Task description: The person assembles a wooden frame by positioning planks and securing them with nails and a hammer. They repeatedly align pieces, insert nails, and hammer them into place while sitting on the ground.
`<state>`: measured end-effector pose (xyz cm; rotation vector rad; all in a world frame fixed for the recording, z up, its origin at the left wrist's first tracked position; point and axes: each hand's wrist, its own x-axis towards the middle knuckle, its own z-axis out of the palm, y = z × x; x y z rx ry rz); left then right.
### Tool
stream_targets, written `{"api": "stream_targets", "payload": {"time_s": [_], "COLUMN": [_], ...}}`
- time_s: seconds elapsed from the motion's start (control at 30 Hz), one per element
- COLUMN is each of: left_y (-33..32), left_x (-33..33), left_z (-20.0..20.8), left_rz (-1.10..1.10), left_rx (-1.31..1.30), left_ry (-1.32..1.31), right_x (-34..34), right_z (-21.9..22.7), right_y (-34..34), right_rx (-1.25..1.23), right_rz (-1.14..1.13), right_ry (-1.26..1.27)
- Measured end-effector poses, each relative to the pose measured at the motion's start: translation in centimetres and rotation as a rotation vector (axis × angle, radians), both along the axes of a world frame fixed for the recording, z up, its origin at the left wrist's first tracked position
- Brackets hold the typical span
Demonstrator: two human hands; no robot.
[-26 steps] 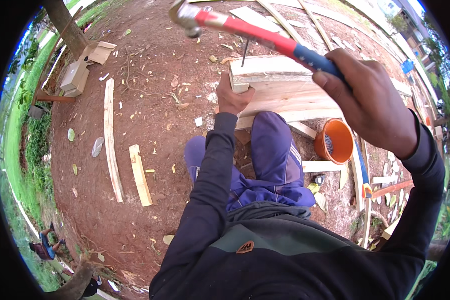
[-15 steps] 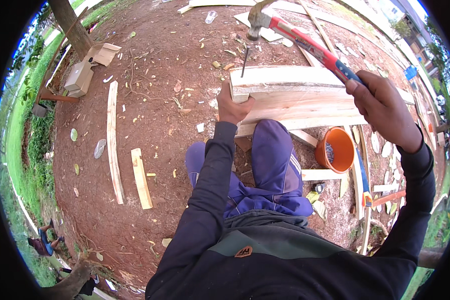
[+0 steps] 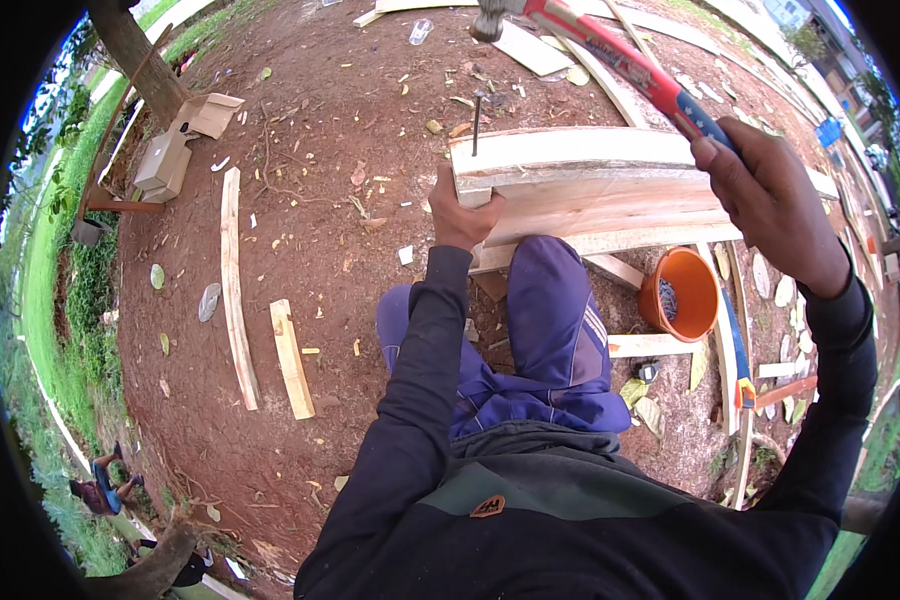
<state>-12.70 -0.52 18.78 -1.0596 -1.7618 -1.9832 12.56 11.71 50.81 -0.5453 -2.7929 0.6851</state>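
Note:
A claw hammer with a red and blue handle is raised in my right hand, its head up and away from the wood. My left hand grips the left end of a pale wooden frame made of planks, fingers wrapped round the corner. A long nail stands nearly upright out of the top plank close to that end, its tip sunk in the wood. My knee is against the near side of the frame.
An orange bucket with nails in it stands right of my legs, beside a handsaw. Two loose wood strips lie on the soil at left. Farther off are a cardboard box, a tree trunk and more planks. People are at lower left.
The hammer has lifted higher, its head moving up and slightly left, away from the nail. My left hand keeps its hold on the frame's end. The whole view has shifted slightly.

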Motion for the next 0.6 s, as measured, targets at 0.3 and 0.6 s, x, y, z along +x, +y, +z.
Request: {"api": "stream_targets", "payload": {"time_s": [0.3, 0.6], "left_y": [0.1, 0.1], "left_x": [-0.1, -0.2], "left_z": [-0.5, -0.6], "left_rz": [-0.028, -0.033], "left_rx": [-0.011, -0.026], "left_ry": [-0.067, -0.052], "right_x": [-1.9, 0.5], "right_z": [-0.7, 3.8], "right_y": [0.0, 4.0], "right_rx": [-0.238, -0.176], "right_rz": [-0.026, -0.039], "right_ry": [0.209, 0.369]}}
